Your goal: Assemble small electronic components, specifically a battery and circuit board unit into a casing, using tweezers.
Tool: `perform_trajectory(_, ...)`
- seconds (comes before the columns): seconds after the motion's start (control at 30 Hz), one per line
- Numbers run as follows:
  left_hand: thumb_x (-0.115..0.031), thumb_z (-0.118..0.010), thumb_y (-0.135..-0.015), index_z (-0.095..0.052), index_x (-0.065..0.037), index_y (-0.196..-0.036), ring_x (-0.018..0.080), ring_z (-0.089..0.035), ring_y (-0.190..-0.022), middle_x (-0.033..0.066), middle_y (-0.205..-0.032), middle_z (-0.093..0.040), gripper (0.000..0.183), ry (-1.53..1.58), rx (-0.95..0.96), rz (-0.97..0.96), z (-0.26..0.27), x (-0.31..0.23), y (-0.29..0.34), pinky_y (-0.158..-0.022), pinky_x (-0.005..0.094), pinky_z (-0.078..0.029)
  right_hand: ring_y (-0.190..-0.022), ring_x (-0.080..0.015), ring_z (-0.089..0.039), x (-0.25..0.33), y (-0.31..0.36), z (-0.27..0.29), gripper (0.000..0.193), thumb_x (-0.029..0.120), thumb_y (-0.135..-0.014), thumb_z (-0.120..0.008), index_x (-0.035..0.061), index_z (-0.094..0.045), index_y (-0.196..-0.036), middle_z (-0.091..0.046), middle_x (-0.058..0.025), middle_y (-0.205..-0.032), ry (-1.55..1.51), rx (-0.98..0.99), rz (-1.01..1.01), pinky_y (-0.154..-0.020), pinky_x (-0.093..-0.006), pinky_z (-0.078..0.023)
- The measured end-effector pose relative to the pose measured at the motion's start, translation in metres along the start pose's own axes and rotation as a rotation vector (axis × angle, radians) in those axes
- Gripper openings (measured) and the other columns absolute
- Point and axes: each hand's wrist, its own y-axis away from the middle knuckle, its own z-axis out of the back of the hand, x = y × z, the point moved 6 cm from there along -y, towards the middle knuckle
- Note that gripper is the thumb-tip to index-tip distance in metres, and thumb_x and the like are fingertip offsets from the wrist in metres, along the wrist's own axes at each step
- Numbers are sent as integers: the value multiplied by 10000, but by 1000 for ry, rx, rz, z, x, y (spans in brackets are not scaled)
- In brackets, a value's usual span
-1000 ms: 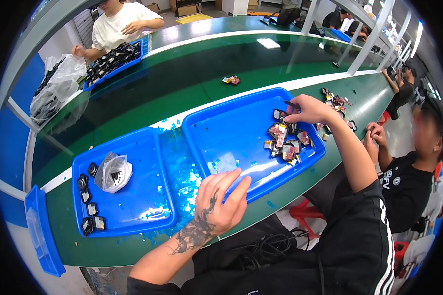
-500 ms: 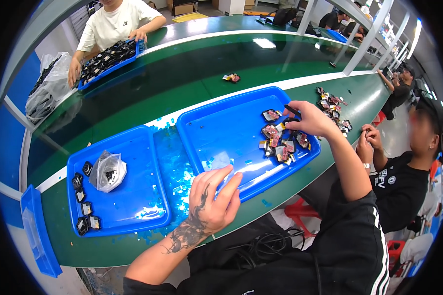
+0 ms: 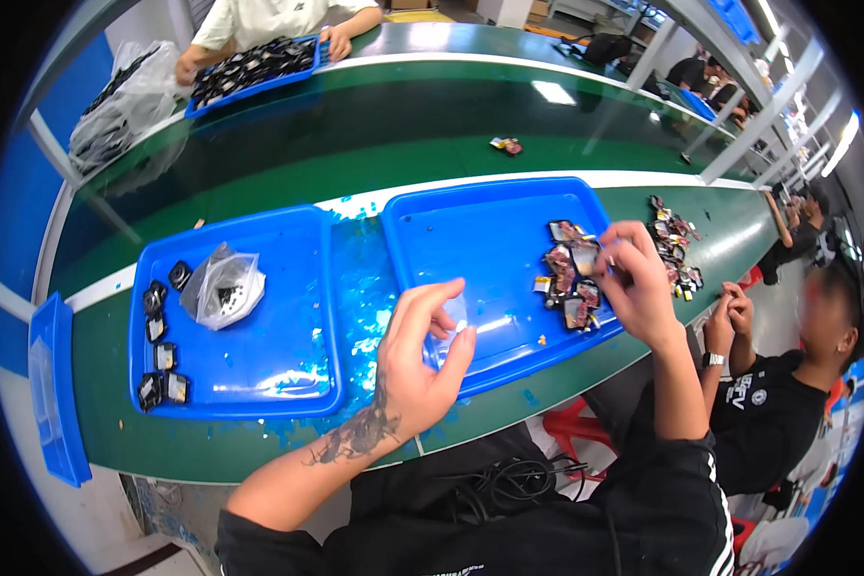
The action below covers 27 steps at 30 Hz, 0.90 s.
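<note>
My left hand [image 3: 422,350], tattooed at the wrist, hovers over the near left corner of the right blue tray [image 3: 470,382]. Its thumb and fingers are apart and nothing is in them. At that tray's right end, my right hand [image 3: 638,288] has its fingers curled together beside a pile of small black square electronic modules [image 3: 576,309] with reddish and yellow parts. One module [image 3: 585,257] lies right at the fingertips; what the fingers pinch is hidden. In the left blue tray [image 3: 298,398] sit several black square cases [image 3: 165,356] and a clear plastic bag [image 3: 245,302] with small black pieces.
More modules [image 3: 677,240] lie on the green table right of the tray. One small module [image 3: 506,146] rests beyond the white rail. Blue film scraps [image 3: 360,331] litter the gap between trays. A co-worker [image 3: 787,384] sits at right; another handles a full tray [image 3: 259,75] across.
My view has shifted. The right hand has drawn nearer, its fingers now curled, and the dark thing it held up no longer shows. The left hand's thumb and fingers have spread apart.
</note>
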Motion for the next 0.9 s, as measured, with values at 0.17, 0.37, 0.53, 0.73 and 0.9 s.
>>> perform_trajectory(0.17,-173,-470,-994,-343,-19,-1397,176,-608,-812,133,-1113,-567,450,879,295,601,-22,22,1,-708,297,-514,-856,-239,-634,65,14,-16,260,-121,-590,-681,68,-637,-764,-633,-107,-1018,-167,68,461,-689,-320,-511)
perform_trajectory(0.37,-255,-412,-1027,-372,-42,-1395,230,-659,-876,149,-1065,-590,427,1217,462,706,-31,7,4,-759,336,-561,-526,-24,-456,68,4,-44,264,-142,-631,-686,49,-674,-812,-518,-176,-1184,-511,96,501,-482,-181,-391)
perform_trajectory(0.53,-222,-438,-1017,-432,-37,-1311,249,-662,-923,153,-1108,-592,347,1308,412,752,-25,9,2,-810,342,-561,-539,-38,-437,63,-7,-47,272,-146,-623,-679,62,-700,-797,-538,-153,-1151,-473,152,453,-484,-192,-374)
perform_trajectory(0.73,-117,-489,-981,-449,-30,-1192,307,-647,-1009,183,-1155,-578,231,1293,370,846,-27,21,11,-863,369,-562,-698,-64,-496,61,-15,-57,261,-97,-677,-643,66,-729,-862,-552,-122,-1138,-481,300,277,-532,-205,-389)
perform_trajectory(0.9,-51,-494,-957,-423,-37,-1201,343,-620,-1070,201,-1209,-548,255,1270,215,802,-24,22,3,-925,406,-540,-636,-4,-433,44,-3,-61,198,-31,-780,-684,9,-699,-973,-564,-51,-1009,-761,193,-60,-511,-155,-313)
